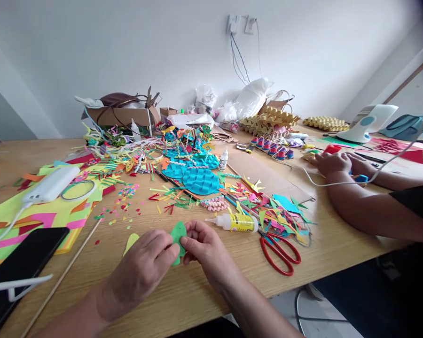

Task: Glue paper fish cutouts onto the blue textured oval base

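Between my two hands, just above the table's near edge, is a small green paper cutout [178,232]. My left hand [146,263] pinches its left side, and my right hand [204,251] pinches the right side with thumb and fingers. Under the left hand's knuckles a pale yellow-green paper piece [130,242] lies partly covered. A glue bottle [238,222] with a yellow label rests on its side beyond my right hand. Red-handled scissors [280,253] lie to the right, their blades partly under paper scraps.
Colored paper scraps [285,213] and blue corrugated paper ovals [201,181] spread across the middle. At left lie a black phone [24,263], a white power bank [52,184] and a thin wooden stick [65,272]. A co-worker's hands [334,164] work at right, near a white cable [324,184].
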A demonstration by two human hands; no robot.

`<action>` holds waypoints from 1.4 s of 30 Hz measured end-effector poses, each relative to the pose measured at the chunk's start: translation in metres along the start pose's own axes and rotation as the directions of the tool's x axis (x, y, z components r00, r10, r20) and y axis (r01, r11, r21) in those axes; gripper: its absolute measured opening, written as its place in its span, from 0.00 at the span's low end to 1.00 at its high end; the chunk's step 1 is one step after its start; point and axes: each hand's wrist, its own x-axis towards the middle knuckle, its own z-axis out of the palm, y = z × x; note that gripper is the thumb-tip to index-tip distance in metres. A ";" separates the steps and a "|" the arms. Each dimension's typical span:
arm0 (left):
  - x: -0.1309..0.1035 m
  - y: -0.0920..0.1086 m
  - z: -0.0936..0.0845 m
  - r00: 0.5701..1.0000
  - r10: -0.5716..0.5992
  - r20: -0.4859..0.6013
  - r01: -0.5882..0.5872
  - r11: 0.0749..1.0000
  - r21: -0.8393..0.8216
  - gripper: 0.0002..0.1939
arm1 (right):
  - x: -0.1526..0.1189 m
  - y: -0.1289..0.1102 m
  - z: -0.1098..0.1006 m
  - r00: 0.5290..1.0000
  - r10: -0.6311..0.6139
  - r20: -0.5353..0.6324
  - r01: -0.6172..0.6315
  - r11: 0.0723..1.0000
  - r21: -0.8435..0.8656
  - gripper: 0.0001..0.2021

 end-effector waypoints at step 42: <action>-0.011 -0.015 0.016 0.951 0.037 0.307 0.021 0.983 -0.185 0.24 | -0.026 -0.073 -0.104 0.943 -0.331 0.032 -0.022 -0.157 -0.987 0.15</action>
